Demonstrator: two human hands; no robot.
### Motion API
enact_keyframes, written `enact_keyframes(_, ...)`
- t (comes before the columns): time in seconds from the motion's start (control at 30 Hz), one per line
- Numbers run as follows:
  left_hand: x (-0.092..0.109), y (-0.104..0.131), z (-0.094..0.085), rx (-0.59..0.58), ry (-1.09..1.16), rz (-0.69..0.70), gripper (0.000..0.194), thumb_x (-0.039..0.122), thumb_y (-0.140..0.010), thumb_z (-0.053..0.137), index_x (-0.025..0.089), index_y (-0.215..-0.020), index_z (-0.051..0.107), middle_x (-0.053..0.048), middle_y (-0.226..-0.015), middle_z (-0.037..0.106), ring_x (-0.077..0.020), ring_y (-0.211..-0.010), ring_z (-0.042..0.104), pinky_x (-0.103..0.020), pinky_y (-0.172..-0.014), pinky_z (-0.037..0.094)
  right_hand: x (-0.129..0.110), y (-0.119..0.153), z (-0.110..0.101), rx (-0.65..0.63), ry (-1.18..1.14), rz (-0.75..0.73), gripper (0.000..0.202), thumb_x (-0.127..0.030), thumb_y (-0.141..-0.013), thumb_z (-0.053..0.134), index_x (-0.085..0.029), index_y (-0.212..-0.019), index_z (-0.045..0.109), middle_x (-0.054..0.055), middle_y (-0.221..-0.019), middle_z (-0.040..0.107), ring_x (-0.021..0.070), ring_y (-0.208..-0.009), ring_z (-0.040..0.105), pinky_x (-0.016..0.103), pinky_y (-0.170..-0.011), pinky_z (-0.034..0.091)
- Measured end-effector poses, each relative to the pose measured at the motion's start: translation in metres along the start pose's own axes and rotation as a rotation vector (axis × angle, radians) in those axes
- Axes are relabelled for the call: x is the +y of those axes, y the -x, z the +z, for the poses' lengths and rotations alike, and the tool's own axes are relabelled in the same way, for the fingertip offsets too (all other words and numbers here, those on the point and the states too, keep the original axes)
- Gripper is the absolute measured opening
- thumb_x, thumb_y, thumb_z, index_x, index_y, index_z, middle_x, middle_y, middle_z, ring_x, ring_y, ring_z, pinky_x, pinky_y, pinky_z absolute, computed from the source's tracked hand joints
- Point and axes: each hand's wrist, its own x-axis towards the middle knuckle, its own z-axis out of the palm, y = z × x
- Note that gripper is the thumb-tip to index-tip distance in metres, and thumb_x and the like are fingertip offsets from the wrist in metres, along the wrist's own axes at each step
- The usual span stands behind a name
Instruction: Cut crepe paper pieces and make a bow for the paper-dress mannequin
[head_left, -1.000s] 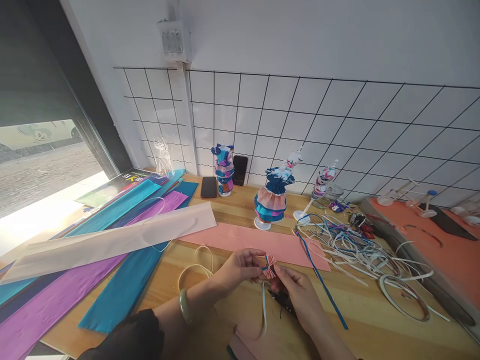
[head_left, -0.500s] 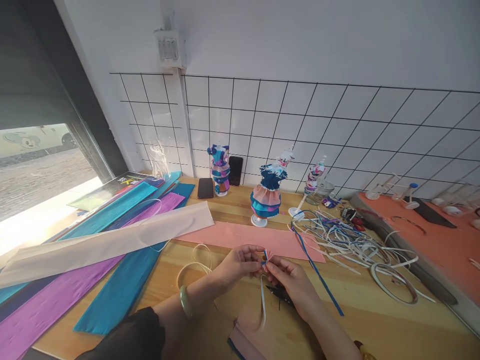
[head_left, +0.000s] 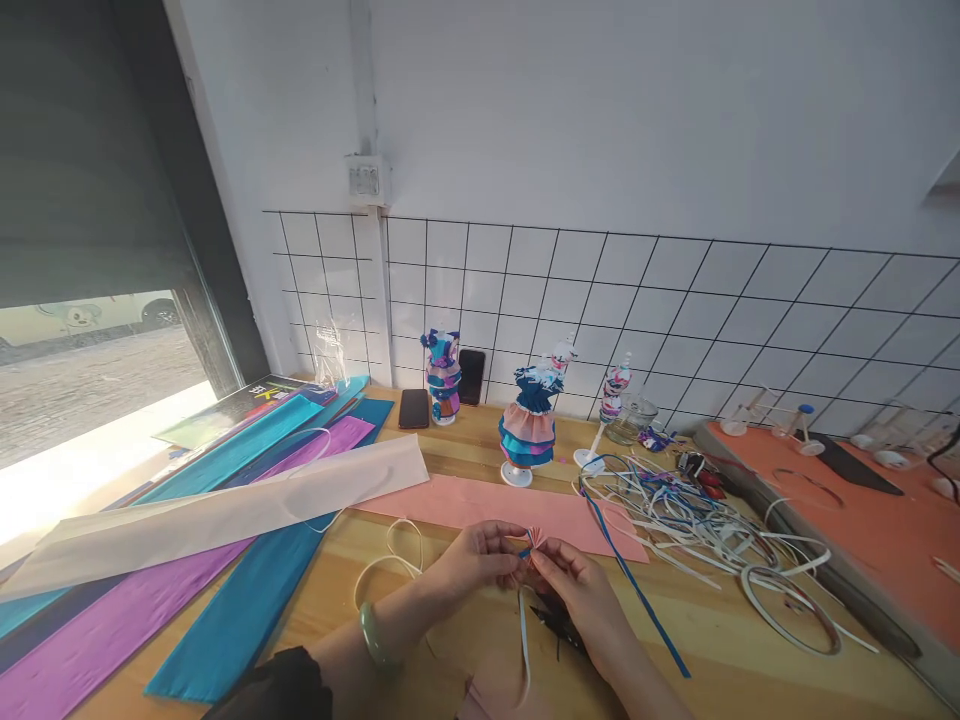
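My left hand (head_left: 480,562) and my right hand (head_left: 576,590) meet low in the middle of the view. Both have their fingers closed on a small pleated pink piece (head_left: 535,538) with a blue edge. A narrow white strip (head_left: 523,640) hangs below my fingers. Beside my right hand, partly behind it, lies a dark tool (head_left: 553,622). Another pink piece (head_left: 487,702) shows at the bottom edge. Just beyond my hands a long pink cloth strip (head_left: 480,500) lies flat on the table.
Several decorated stands, one with a layered skirt (head_left: 526,435), line the back near two phones (head_left: 414,408). White, purple and blue cloth strips (head_left: 225,625) cover the left. Tangled ribbons (head_left: 697,530) lie right, beside an orange-topped surface (head_left: 847,510).
The view has tilted up, so the table things sit lower in the picture. My hands remain together on the pleated piece, with only slight finger movement.
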Motion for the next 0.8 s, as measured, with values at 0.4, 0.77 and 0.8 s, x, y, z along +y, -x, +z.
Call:
enact_keyframes(0.4,0.001,0.002,0.003,-0.004,0.027,-0.022,0.051,0.027,-0.057,0.077,0.011,-0.101,0.058,-0.001,-0.064,0.061,-0.0104,-0.053,0.056,-0.022,-0.054,0.037,0.009,-0.008,-0.014,0.119,0.000,-0.021,0.036,-0.046,-0.058,0.075,-0.024,-0.086,0.075,0.004,-0.084,0.072,0.0239,-0.079,0.063,0.035,-0.072,0.050)
enact_keyframes(0.77,0.002,0.000,0.001,-0.006,0.070,0.006,0.047,0.026,-0.059,0.077,0.010,-0.099,0.059,-0.004,-0.068,0.063,-0.0122,-0.059,0.058,-0.025,-0.058,0.039,0.011,-0.010,-0.021,0.159,0.037,-0.064,0.038,-0.045,-0.059,0.074,-0.021,-0.089,0.072,0.005,-0.090,0.071,0.0206,-0.077,0.063,0.029,-0.066,0.051)
enact_keyframes(0.8,0.002,0.000,0.001,-0.013,0.083,0.007,0.046,0.026,-0.060,0.076,0.010,-0.099,0.059,-0.004,-0.068,0.063,-0.0121,-0.060,0.058,-0.025,-0.058,0.039,0.012,-0.010,-0.022,0.158,0.045,-0.060,0.038,-0.045,-0.059,0.074,-0.021,-0.088,0.072,0.005,-0.090,0.071,0.0205,-0.078,0.063,0.028,-0.067,0.051)
